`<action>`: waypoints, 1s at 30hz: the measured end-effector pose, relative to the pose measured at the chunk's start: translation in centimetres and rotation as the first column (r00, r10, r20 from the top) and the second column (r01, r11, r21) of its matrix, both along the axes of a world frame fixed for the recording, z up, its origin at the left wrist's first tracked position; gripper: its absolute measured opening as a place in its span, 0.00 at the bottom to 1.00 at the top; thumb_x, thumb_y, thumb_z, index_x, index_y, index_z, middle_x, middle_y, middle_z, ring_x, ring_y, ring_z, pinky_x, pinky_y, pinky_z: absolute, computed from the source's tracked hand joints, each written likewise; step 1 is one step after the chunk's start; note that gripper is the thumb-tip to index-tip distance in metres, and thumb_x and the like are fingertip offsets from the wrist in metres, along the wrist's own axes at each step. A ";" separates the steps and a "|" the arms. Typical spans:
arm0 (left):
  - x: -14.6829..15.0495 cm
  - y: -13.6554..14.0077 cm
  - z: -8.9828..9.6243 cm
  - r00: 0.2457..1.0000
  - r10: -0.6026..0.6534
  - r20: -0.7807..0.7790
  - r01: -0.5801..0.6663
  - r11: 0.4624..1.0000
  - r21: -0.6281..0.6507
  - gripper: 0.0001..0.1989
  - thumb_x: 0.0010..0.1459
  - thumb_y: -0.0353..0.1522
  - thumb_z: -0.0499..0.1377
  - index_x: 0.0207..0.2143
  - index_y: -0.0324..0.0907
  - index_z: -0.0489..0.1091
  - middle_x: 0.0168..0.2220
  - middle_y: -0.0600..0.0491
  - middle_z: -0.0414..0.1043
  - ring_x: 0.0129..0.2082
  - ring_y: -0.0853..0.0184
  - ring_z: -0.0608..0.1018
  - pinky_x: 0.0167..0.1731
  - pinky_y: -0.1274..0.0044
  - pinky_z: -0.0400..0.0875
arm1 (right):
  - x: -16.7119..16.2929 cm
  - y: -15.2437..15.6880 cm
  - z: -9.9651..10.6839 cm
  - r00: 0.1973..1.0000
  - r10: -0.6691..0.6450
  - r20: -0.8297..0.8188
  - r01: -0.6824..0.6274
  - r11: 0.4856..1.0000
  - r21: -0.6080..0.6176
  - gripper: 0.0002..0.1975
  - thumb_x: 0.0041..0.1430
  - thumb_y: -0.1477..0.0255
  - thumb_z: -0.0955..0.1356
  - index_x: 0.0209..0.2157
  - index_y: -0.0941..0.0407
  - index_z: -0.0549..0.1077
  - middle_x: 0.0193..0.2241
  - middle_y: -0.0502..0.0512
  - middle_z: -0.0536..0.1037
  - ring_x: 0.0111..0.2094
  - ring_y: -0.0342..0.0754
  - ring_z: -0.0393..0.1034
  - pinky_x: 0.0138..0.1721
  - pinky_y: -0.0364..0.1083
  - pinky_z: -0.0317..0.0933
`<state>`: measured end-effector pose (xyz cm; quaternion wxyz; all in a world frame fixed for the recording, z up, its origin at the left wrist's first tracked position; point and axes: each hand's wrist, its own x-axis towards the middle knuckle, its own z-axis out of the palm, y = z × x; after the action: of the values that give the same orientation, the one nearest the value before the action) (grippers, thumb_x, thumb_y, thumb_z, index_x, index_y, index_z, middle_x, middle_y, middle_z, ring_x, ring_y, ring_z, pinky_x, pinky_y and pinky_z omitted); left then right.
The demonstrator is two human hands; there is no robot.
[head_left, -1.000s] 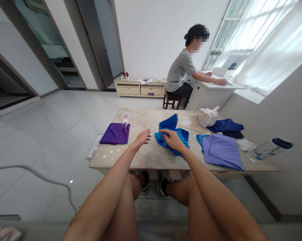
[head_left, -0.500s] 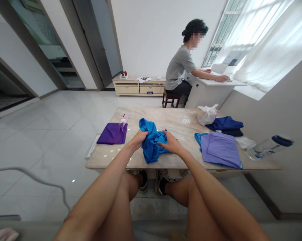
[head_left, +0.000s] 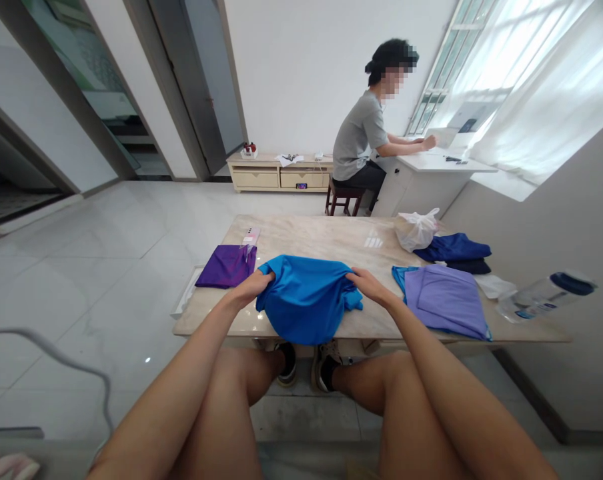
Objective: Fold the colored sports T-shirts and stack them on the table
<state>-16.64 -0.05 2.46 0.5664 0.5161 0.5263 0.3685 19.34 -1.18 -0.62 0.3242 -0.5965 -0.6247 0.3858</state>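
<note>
A bright blue piece of cloth [head_left: 306, 297] is stretched between my two hands over the near side of the marble-topped table [head_left: 321, 230]. My left hand [head_left: 251, 288] is closed on its left upper corner, and my right hand [head_left: 367, 283] grips the right upper corner. Between them the fabric sags, its lower part hanging at the table's front edge. A bunched bit of the same blue shows beside my right hand. Left of my left hand lies a folded purple cloth [head_left: 224, 267]. Whether the blue cloth is a garment, I cannot tell.
On the table's right lie a folded lavender cloth [head_left: 444, 300], dark blue cloths [head_left: 454, 248], a white plastic bag [head_left: 416, 230] and a clear bottle [head_left: 541, 298]. A phone [head_left: 250, 236] lies at the back left. Beyond, a person [head_left: 361, 133] sits at a white desk [head_left: 431, 163].
The blue cloth has gone from a crumpled bundle to spread out between my hands. My hands have moved apart, and my right hand has closed on the cloth.
</note>
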 end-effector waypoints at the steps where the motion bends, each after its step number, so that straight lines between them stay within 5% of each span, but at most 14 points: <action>1: 0.0 0.1 -0.3 1.000 0.010 0.024 -0.011 1.000 0.024 0.18 0.58 0.42 0.71 0.48 0.43 0.81 0.44 0.47 0.86 0.53 0.52 0.84 0.56 0.65 0.80 | -0.3 -0.5 0.1 0.997 -0.038 -0.073 0.037 0.999 -0.018 0.18 0.60 0.54 0.69 0.33 0.55 0.78 0.32 0.52 0.81 0.37 0.50 0.72 0.38 0.45 0.65; 5: 1.1 -0.4 0.7 0.998 0.007 0.067 -0.021 0.975 0.221 0.20 0.58 0.42 0.69 0.51 0.44 0.81 0.49 0.47 0.85 0.59 0.52 0.80 0.63 0.65 0.74 | -2.7 -2.4 1.5 0.982 -0.038 -0.183 0.039 0.999 -0.001 0.24 0.58 0.47 0.73 0.37 0.56 0.77 0.34 0.53 0.81 0.37 0.51 0.72 0.39 0.46 0.65; 9: 1.6 -2.8 6.5 0.999 0.032 0.040 -0.047 0.883 0.468 0.16 0.59 0.39 0.67 0.48 0.44 0.80 0.47 0.49 0.84 0.59 0.52 0.79 0.65 0.65 0.72 | -2.8 -3.5 6.3 0.990 -0.129 -0.050 0.136 0.970 0.202 0.20 0.56 0.52 0.75 0.27 0.54 0.70 0.25 0.49 0.73 0.32 0.48 0.67 0.35 0.46 0.63; 12: 0.1 -6.1 11.6 0.983 0.174 0.056 -0.169 0.756 0.632 0.10 0.57 0.35 0.67 0.41 0.42 0.78 0.38 0.51 0.81 0.54 0.54 0.80 0.59 0.68 0.77 | -0.7 -5.5 10.8 0.964 -0.257 -0.065 0.254 0.832 0.494 0.15 0.58 0.58 0.74 0.29 0.53 0.69 0.27 0.49 0.73 0.34 0.49 0.68 0.39 0.47 0.66; 14: -1.4 -9.0 13.3 0.946 0.298 0.124 -0.303 0.688 0.659 0.05 0.56 0.33 0.66 0.33 0.42 0.75 0.31 0.54 0.76 0.47 0.57 0.80 0.49 0.72 0.80 | 0.5 -8.0 12.4 0.965 -0.251 -0.077 0.244 0.752 0.612 0.13 0.58 0.60 0.74 0.35 0.53 0.72 0.32 0.51 0.77 0.37 0.50 0.71 0.43 0.48 0.68; 17: -3.2 -13.6 11.9 0.901 0.402 0.160 -0.418 0.711 0.565 0.06 0.51 0.32 0.64 0.25 0.43 0.69 0.24 0.56 0.68 0.37 0.61 0.78 0.36 0.76 0.78 | 1.0 -12.7 11.7 0.987 -0.104 0.119 0.023 0.840 0.542 0.17 0.55 0.67 0.76 0.46 0.54 0.76 0.35 0.53 0.81 0.38 0.52 0.76 0.47 0.49 0.69; 21: -4.6 -17.1 8.5 0.911 0.390 0.130 -0.406 0.803 0.437 0.05 0.48 0.34 0.63 0.24 0.43 0.70 0.22 0.56 0.68 0.33 0.62 0.77 0.32 0.76 0.76 | 0.8 -17.3 9.9 0.846 0.000 0.534 -0.191 0.934 0.302 0.09 0.54 0.76 0.72 0.37 0.53 0.84 0.37 0.57 0.86 0.43 0.57 0.79 0.50 0.49 0.68; 24: -5.9 -17.3 10.1 0.903 0.366 0.224 -0.430 0.771 0.470 0.08 0.48 0.34 0.65 0.32 0.42 0.78 0.26 0.56 0.73 0.32 0.65 0.77 0.34 0.77 0.76 | 1.4 -17.9 13.2 0.792 -0.158 0.590 -0.136 0.896 0.422 0.14 0.54 0.78 0.71 0.39 0.52 0.87 0.41 0.58 0.87 0.47 0.59 0.80 0.52 0.51 0.69; 28: -7.9 -16.3 14.2 0.853 0.334 0.400 -0.513 0.674 0.532 0.25 0.49 0.32 0.67 0.52 0.43 0.80 0.25 0.61 0.69 0.25 0.72 0.71 0.28 0.82 0.70 | 2.8 -17.4 18.8 0.851 -0.286 0.441 -0.098 0.739 0.667 0.16 0.59 0.70 0.73 0.48 0.53 0.87 0.44 0.58 0.87 0.51 0.61 0.79 0.55 0.54 0.69; 30: -8.5 -16.0 13.9 0.818 0.390 0.423 -0.570 0.655 0.496 0.25 0.48 0.31 0.67 0.52 0.42 0.79 0.23 0.62 0.68 0.23 0.73 0.69 0.26 0.82 0.68 | 3.3 -17.4 18.8 0.852 -0.196 0.485 -0.153 0.794 0.588 0.13 0.58 0.68 0.75 0.44 0.54 0.87 0.39 0.57 0.87 0.45 0.59 0.80 0.52 0.52 0.69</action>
<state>-25.10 -16.06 16.36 0.3208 0.4515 0.4137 0.7226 22.67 -18.54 18.21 0.3203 -0.5495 -0.7715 -0.0161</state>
